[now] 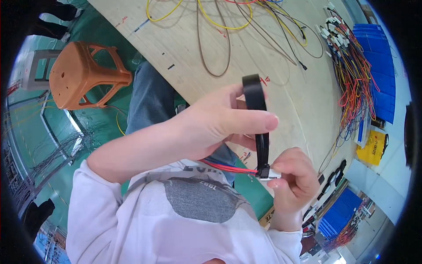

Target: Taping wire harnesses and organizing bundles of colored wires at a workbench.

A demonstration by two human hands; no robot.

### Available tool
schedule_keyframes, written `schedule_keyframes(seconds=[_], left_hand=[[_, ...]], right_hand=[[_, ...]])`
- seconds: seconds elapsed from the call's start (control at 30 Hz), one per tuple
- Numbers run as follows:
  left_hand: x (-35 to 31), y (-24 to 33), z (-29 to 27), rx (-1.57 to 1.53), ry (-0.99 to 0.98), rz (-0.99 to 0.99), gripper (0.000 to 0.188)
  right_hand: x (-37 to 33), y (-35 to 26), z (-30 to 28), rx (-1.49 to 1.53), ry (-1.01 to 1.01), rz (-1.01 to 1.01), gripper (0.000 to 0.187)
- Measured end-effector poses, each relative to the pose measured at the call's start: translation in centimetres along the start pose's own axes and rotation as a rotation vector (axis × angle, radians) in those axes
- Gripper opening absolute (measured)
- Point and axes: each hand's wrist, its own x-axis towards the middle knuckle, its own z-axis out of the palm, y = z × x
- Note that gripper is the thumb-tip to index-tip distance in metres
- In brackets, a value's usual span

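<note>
My left hand (213,116) is closed around a roll of black tape (255,94), with the thumb stretched across its side. From the roll a black strip of tape (262,149) runs down to a white connector (271,174). Between thumb and fingertips my right hand (296,180) pinches this connector. Red wires (231,168), with a dark blue one among them, lead from the connector to the left in front of my shirt. Black tape sits where the wires meet the connector.
On the wooden table (281,114) loose yellow, brown and black wires (228,57) lie at the far side. A large bundle of coloured wires with white connectors (356,83) lies right, beside blue corrugated sheets (373,66). An orange stool (83,75) stands left; another person's legs (52,26) show far left.
</note>
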Motion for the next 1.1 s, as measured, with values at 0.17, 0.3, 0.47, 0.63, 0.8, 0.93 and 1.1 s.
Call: schedule_keyframes(seconds=[0.17, 0.3, 0.47, 0.63, 0.8, 0.93, 1.1], left_hand=[[-0.1, 1.4, 0.3, 0.361, -0.017, -0.017, 0.048], [-0.6, 2.2, 1.1, 0.496, -0.057, 0.039, 0.051], [-1.6, 3.0, 2.2, 0.686, -0.073, 0.019, 0.066], [-3.0, 1.6, 1.1, 0.901, -0.299, 0.445, 0.08], [-4.3, -1.5, -0.4, 0.948, -0.282, 0.847, 0.049], [-4.5, -1.5, -0.1, 1.322, -0.329, 0.92, 0.027], [-5.0, -1.8, 0.7, 1.625, -0.185, 1.119, 0.017]], right_hand=[[0.0, 0.1, 0.6, 0.08, 0.07, 0.08, 0.023], [-0.1, -0.4, 0.8, 0.083, 0.074, 0.121, 0.025], [-0.2, -1.2, 1.8, 0.144, 0.257, 0.343, 0.032], [0.7, -0.7, 0.8, 0.21, 0.041, 0.325, 0.012], [1.5, 0.2, 0.4, 0.506, -0.015, 0.466, 0.011], [1.9, 0.1, 0.1, 0.642, -0.027, 0.559, 0.011], [2.0, 0.0, 0.4, 0.645, 0.008, 0.558, 0.011]])
